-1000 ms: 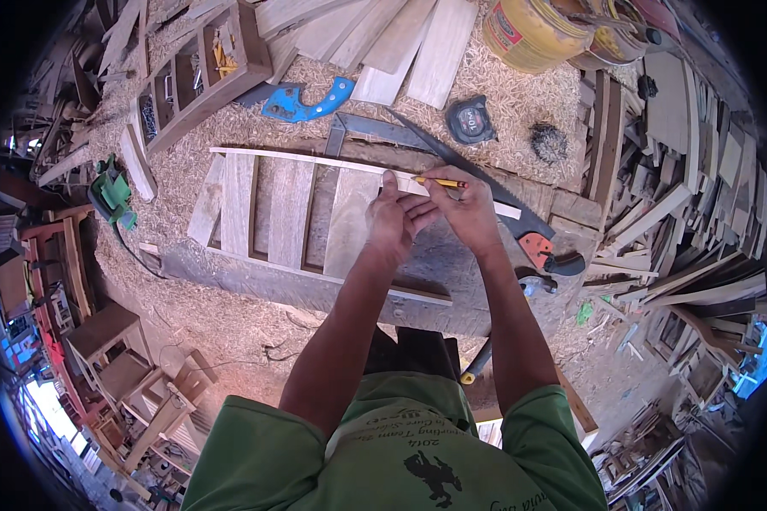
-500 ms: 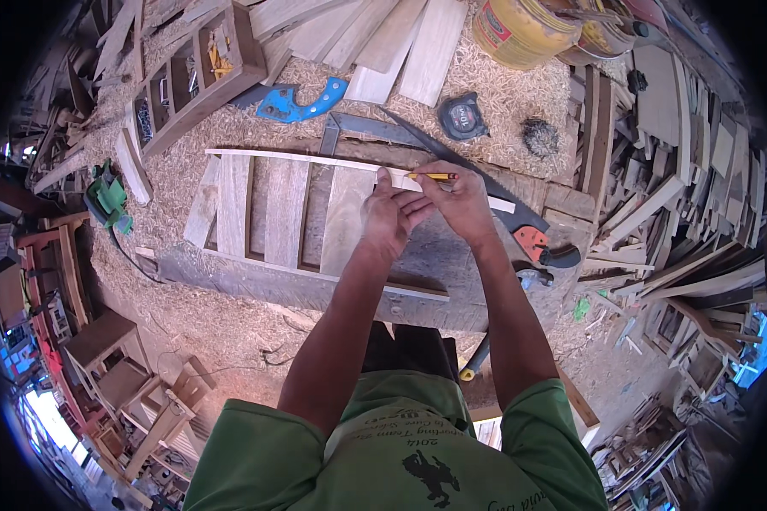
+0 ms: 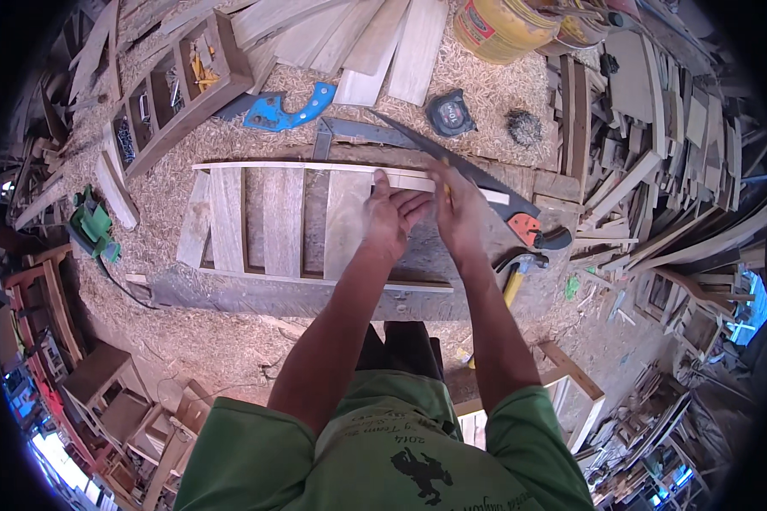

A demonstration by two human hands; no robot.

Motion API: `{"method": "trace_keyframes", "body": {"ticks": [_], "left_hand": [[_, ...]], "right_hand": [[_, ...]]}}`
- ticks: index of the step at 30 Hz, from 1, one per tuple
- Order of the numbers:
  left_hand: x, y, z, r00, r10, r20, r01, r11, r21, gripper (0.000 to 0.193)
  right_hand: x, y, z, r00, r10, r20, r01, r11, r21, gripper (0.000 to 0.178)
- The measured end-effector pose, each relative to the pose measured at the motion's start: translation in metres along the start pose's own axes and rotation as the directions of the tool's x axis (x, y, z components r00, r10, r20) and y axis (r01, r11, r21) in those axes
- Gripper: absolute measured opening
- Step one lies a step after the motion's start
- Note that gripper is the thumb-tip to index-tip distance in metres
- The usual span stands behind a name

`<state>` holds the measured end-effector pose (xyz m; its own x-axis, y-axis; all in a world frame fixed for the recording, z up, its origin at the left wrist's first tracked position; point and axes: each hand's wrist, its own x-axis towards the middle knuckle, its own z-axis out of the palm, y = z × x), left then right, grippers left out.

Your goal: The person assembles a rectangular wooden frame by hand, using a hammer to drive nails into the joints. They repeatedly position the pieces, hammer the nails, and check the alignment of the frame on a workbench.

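Observation:
A slatted wooden frame [image 3: 284, 221] lies on the workbench [image 3: 256, 294], with a long pale wooden strip [image 3: 332, 169] along its far side. My left hand [image 3: 389, 213] pinches that strip, thumb on top and fingers curled beneath. Just to its right is my right hand [image 3: 458, 209], blurred by motion, its fingers closed around a yellow pencil [image 3: 446, 167] that now points more upright. Behind the strip's right end lies a handsaw [image 3: 477, 175] with an orange and black handle. A hammer [image 3: 512, 285] with a yellow handle rests beside my right forearm.
Beyond the frame are a blue-handled saw [image 3: 290, 109], a metal square [image 3: 371, 132] and a tape measure [image 3: 450, 114]. A compartmented wooden box [image 3: 187, 111] stands far left, a yellow bucket [image 3: 498, 32] far right. A green power tool [image 3: 95, 228] sits left; stacked wood [image 3: 656, 170] lines the right.
My right hand has tipped the pencil from lying level along the strip to nearly upright and moved slightly off it. The left hand keeps its hold. The whole view has shifted a little.

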<state>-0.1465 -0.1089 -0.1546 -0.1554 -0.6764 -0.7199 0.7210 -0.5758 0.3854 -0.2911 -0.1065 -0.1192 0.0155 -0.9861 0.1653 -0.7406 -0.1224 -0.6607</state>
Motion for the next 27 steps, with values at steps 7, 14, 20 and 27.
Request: {"method": "trace_keyframes", "body": {"ticks": [7,14,20,27], "left_hand": [[-0.060,-0.011,-0.041,0.989,-0.149,-0.004,0.148,0.972,0.185,0.082],[-0.102,0.070,-0.109,0.979,-0.199,0.046,0.068,0.532,0.844,0.044],[-0.107,0.059,-0.121,0.950,0.001,0.312,-0.287,0.397,0.872,0.022],[-0.101,0.041,-0.099,0.940,-0.129,0.315,-0.308,0.072,0.949,0.023]], "right_hand": [[-0.099,-0.028,-0.040,0.994,-0.052,0.097,0.084,0.930,-0.357,0.067],[-0.165,-0.014,-0.043,0.994,-0.031,0.107,0.063,0.949,-0.307,0.057],[-0.188,-0.010,-0.030,0.984,-0.049,0.171,0.099,0.949,-0.300,0.054],[-0.188,-0.008,-0.024,0.985,-0.118,0.125,0.143,0.964,-0.223,0.051]]}}
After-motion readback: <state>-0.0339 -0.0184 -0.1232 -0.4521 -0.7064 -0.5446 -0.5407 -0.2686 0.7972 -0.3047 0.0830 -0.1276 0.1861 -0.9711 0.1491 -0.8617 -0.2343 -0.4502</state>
